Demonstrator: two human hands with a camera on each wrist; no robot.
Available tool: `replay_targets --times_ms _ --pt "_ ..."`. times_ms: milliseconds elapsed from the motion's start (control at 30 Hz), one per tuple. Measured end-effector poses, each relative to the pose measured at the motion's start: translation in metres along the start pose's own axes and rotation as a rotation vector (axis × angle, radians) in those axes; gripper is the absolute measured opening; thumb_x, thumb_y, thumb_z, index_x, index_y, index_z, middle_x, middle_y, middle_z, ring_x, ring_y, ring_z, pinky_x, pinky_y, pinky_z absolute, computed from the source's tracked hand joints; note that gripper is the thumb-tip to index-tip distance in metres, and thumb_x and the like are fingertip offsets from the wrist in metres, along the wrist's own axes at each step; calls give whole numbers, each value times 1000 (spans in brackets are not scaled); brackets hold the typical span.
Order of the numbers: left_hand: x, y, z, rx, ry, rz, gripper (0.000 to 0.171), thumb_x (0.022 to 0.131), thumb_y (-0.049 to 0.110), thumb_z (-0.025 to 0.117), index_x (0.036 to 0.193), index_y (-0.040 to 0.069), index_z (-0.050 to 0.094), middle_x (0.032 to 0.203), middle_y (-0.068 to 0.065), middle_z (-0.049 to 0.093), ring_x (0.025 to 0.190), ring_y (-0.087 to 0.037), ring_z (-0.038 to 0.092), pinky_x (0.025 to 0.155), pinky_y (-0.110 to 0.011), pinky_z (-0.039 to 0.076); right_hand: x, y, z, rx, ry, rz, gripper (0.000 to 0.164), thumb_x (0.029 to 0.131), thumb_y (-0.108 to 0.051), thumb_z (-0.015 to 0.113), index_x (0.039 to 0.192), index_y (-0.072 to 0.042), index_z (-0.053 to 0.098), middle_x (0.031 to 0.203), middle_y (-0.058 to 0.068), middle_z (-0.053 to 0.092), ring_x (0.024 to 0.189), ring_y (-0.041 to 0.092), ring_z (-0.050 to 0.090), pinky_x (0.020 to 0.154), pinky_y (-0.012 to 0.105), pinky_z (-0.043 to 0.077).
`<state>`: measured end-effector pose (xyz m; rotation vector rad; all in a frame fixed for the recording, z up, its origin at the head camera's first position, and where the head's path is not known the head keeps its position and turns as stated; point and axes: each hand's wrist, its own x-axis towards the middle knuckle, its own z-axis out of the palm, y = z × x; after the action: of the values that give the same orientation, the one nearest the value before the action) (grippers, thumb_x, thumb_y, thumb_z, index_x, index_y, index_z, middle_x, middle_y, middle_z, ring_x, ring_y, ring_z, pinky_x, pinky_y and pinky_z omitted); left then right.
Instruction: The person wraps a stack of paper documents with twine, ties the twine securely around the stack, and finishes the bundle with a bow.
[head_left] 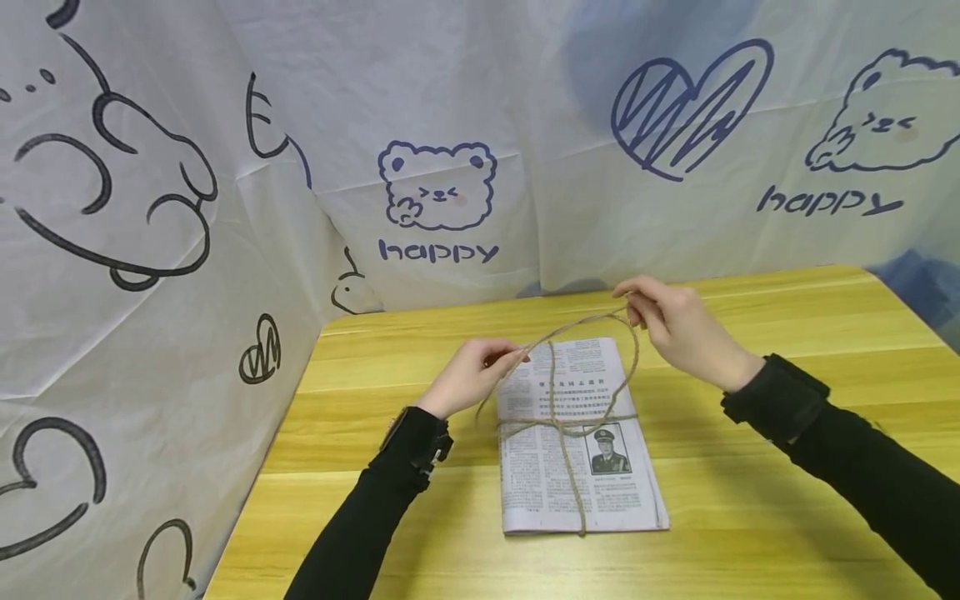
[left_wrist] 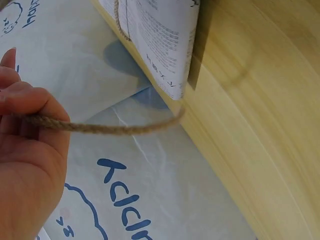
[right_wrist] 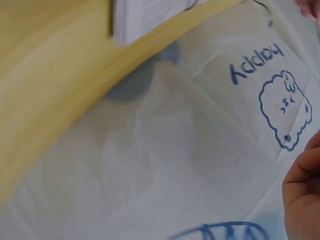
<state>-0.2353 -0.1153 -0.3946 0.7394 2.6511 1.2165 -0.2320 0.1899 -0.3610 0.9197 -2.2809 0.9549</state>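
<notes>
A folded stack of newspapers lies on the table, a photo of a person in uniform printed on its front. Brown twine wraps it lengthwise and crosswise, crossing near the middle of the front. Over the stack's far left corner, my left hand pinches one length of the twine, whose short end hangs below the hand. In the left wrist view the twine end sticks out of the curled fingers. My right hand, raised beyond the far right corner, pinches the twine where it loops up from the crossing.
The yellow wood-grain table reaches back to a white cloth printed with bears, hearts and the word "happy". More of this cloth hangs along the left side. Black sleeves and dark wrist straps cover both forearms.
</notes>
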Motion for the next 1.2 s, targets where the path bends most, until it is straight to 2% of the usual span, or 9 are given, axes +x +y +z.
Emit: replay_targets --times_ms 167,233,333,433,567,700,933,1067,1200 --pt "-5 -6 -3 -6 7 -10 28 107 22 52 121 8 72 114 -16 73 91 -20 64 80 -31 48 1 1 -5 326 1 213 20 106 0 42 109 1 62 76 2 53 66 9 49 59 19 42" --pt "-8 -8 -4 -7 4 -14 28 107 23 51 121 10 72 100 -16 71 78 -18 57 73 -28 43 1 3 -9 469 10 281 22 108 -3 40 109 -2 62 76 0 55 66 9 50 59 19 44" --pt "-11 -11 -7 -21 -4 -12 30 108 24 48 120 11 72 81 -16 59 63 -15 41 65 -27 34 -1 7 -15 667 29 343 21 108 -7 41 109 -8 62 76 -3 57 67 9 51 59 18 45" --pt "-15 -15 -9 -35 -8 -17 32 109 25 46 115 7 72 76 -12 51 60 -13 34 63 -25 31 -5 11 -21 869 38 397 18 108 -10 43 111 -10 61 78 -3 58 68 9 51 61 18 45" --pt "-20 -21 -11 -21 10 -30 31 109 24 47 110 4 71 78 -7 53 63 -13 39 64 -26 33 -14 17 -32 1074 38 453 16 108 -14 46 115 -6 58 81 -1 56 71 11 49 63 21 44" --pt "-24 -26 -13 -4 13 -53 31 108 26 49 115 6 73 86 -14 61 72 -15 48 69 -27 40 -25 26 -45 1243 43 482 18 107 -15 45 117 -3 54 81 1 52 71 15 45 62 28 36" --pt "-36 -40 -17 -14 5 -110 31 107 25 52 121 5 73 113 -20 72 92 -28 61 80 -32 45 -49 48 -70 1573 72 483 21 110 -11 32 121 -2 47 79 6 50 70 21 30 63 33 26" --pt "-47 -46 -23 -17 14 -126 30 106 23 54 120 4 73 120 -19 72 105 -35 66 84 -32 49 -66 62 -82 1690 100 461 25 110 -6 23 123 0 44 80 10 49 69 23 31 64 34 28" --pt "-61 -50 -32 -8 33 -146 30 106 24 55 118 5 73 119 -15 73 107 -35 67 86 -33 50 -84 76 -91 1578 133 477 20 110 -8 26 124 -4 39 79 6 44 69 21 29 64 33 25"
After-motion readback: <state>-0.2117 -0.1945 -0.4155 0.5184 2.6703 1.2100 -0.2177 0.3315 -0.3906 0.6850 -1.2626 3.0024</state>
